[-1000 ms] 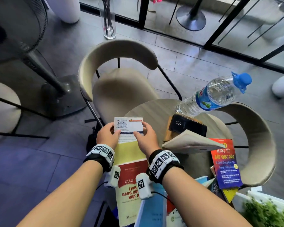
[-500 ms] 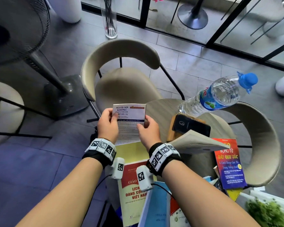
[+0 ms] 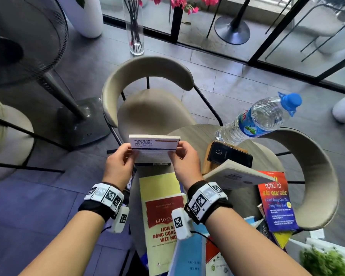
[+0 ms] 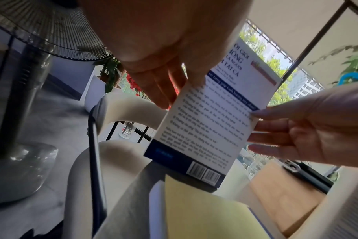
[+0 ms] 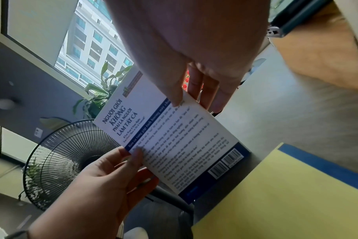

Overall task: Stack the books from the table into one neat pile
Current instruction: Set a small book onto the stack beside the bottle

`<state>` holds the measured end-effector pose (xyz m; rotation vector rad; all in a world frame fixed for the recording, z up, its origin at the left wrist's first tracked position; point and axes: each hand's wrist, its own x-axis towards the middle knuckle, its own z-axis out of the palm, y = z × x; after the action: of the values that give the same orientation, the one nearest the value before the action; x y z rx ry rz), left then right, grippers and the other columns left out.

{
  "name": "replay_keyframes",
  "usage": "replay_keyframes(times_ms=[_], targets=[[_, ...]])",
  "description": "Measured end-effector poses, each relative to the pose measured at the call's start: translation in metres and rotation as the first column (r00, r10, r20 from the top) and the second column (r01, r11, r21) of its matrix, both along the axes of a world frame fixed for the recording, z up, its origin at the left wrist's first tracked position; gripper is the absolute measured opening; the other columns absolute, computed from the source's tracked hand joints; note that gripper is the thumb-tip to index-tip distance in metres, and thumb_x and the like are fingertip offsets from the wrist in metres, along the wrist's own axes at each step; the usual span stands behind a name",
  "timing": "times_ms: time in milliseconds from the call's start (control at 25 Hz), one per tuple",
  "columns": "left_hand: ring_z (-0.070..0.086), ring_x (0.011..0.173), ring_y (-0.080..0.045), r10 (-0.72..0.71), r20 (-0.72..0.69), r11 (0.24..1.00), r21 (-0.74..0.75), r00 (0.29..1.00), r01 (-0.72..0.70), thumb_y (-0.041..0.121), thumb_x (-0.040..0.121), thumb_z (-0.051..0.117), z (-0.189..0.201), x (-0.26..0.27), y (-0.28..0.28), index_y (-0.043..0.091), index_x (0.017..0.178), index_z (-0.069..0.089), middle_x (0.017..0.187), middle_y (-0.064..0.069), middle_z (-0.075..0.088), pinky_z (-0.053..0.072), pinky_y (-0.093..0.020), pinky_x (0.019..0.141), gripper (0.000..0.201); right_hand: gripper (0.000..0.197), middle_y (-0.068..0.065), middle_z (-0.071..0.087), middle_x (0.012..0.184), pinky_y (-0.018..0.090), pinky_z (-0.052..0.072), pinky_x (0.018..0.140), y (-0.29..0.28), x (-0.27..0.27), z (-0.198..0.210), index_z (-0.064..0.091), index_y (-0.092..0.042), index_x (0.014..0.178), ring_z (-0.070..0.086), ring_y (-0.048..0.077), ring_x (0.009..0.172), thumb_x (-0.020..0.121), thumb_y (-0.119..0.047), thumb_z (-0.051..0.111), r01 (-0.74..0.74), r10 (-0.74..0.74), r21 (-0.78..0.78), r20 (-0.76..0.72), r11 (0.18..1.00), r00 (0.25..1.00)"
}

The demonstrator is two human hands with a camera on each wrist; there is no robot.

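From the head camera, the left hand [image 3: 119,166] and the right hand [image 3: 184,163] hold a small white book [image 3: 153,150] by its side edges, lifted above the near edge of the round table [image 3: 195,134], its back cover toward the person. Below it lies a yellow book [image 3: 157,188], with an open book [image 3: 235,174], a red and blue book [image 3: 275,204], a phone [image 3: 229,154] and a water bottle [image 3: 257,120] to the right. At the left wrist, the fingers [image 4: 159,90] curl behind the book's edge, thumb in front. At the right wrist, the fingers [image 5: 210,90] clamp the opposite edge; the book's bottom seems to hang just clear of the yellow cover, though the angle leaves this uncertain.
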<state>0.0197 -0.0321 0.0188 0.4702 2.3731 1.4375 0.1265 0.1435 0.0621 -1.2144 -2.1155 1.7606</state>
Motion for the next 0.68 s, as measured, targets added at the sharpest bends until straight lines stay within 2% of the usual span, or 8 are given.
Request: replay_keyframes(times_ms=[80, 200, 320, 400, 520, 600, 680], targets=[[0.065, 0.091, 0.015, -0.012, -0.022, 1.000, -0.010, 1.000, 0.011, 0.015, 0.097, 0.065, 0.003, 0.002, -0.003, 0.024, 0.110, 0.070, 0.093, 0.040, 0.068, 0.047, -0.004, 0.081, 0.017, 0.013, -0.006, 0.075, 0.100, 0.027, 0.055, 0.083, -0.001, 0.003, 0.004, 0.068, -0.024, 0.107, 0.069, 0.010, 0.095, 0.095, -0.018, 0.068, -0.022, 0.022, 0.010, -0.012, 1.000, 1.000], [0.067, 0.094, 0.011, -0.010, -0.065, 0.999, 0.031, 0.998, 0.012, 0.011, 0.096, 0.066, 0.011, 0.005, -0.007, 0.022, 0.110, 0.071, 0.099, 0.034, 0.070, 0.049, -0.009, 0.086, 0.018, 0.012, -0.008, 0.076, 0.099, 0.034, 0.058, 0.088, 0.000, 0.011, 0.013, 0.067, -0.026, 0.106, 0.070, 0.007, 0.095, 0.095, -0.020, 0.067, -0.055, 0.056, 0.029, -0.048, 0.998, 0.997], [0.070, 0.094, 0.001, -0.044, -0.091, 0.997, 0.061, 0.995, 0.050, 0.011, 0.096, 0.066, 0.023, 0.010, -0.011, 0.022, 0.110, 0.071, 0.101, 0.016, 0.075, 0.055, -0.027, 0.090, 0.019, 0.014, -0.008, 0.076, 0.100, 0.037, 0.059, 0.090, 0.002, 0.027, 0.026, 0.068, -0.029, 0.106, 0.070, 0.007, 0.097, 0.096, -0.019, 0.067, -0.084, 0.086, 0.025, -0.090, 0.996, 0.992], [0.071, 0.093, -0.003, -0.090, -0.112, 0.994, 0.052, 0.990, 0.096, 0.011, 0.095, 0.067, 0.032, 0.017, -0.014, 0.021, 0.109, 0.070, 0.100, 0.012, 0.076, 0.056, -0.031, 0.088, 0.018, 0.015, -0.009, 0.075, 0.102, 0.036, 0.058, 0.090, 0.003, 0.043, 0.035, 0.067, -0.030, 0.106, 0.070, 0.006, 0.098, 0.096, -0.019, 0.067, -0.107, 0.107, 0.012, -0.103, 0.994, 0.989], [0.068, 0.089, 0.008, -0.174, -0.200, 0.983, 0.024, 0.964, 0.183, 0.007, 0.093, 0.068, 0.048, 0.034, -0.019, 0.023, 0.106, 0.071, 0.100, 0.024, 0.072, 0.054, -0.020, 0.082, 0.020, 0.021, -0.015, 0.073, 0.106, 0.026, 0.057, 0.089, 0.005, 0.069, 0.049, 0.065, -0.038, 0.107, 0.067, 0.000, 0.102, 0.097, -0.020, 0.066, -0.155, 0.155, 0.011, -0.075, 0.988, 0.985], [0.067, 0.087, 0.010, -0.211, -0.198, 0.976, 0.013, 0.957, 0.217, 0.014, 0.092, 0.067, 0.058, 0.052, -0.017, 0.024, 0.103, 0.072, 0.100, 0.030, 0.071, 0.052, -0.013, 0.078, 0.016, 0.026, -0.016, 0.074, 0.105, 0.020, 0.055, 0.086, 0.009, 0.089, 0.055, 0.066, -0.040, 0.105, 0.067, -0.002, 0.101, 0.097, -0.016, 0.066, -0.162, 0.161, 0.001, -0.082, 0.987, 0.983], [0.066, 0.085, 0.012, -0.236, -0.178, 0.970, 0.005, 0.955, 0.241, 0.018, 0.091, 0.067, 0.064, 0.071, -0.010, 0.034, 0.096, 0.071, 0.096, 0.034, 0.070, 0.048, -0.007, 0.075, 0.018, 0.028, -0.015, 0.075, 0.104, 0.015, 0.054, 0.084, 0.014, 0.109, 0.057, 0.067, -0.038, 0.103, 0.068, -0.002, 0.100, 0.096, -0.011, 0.066, -0.158, 0.157, -0.003, -0.084, 0.988, 0.984]])
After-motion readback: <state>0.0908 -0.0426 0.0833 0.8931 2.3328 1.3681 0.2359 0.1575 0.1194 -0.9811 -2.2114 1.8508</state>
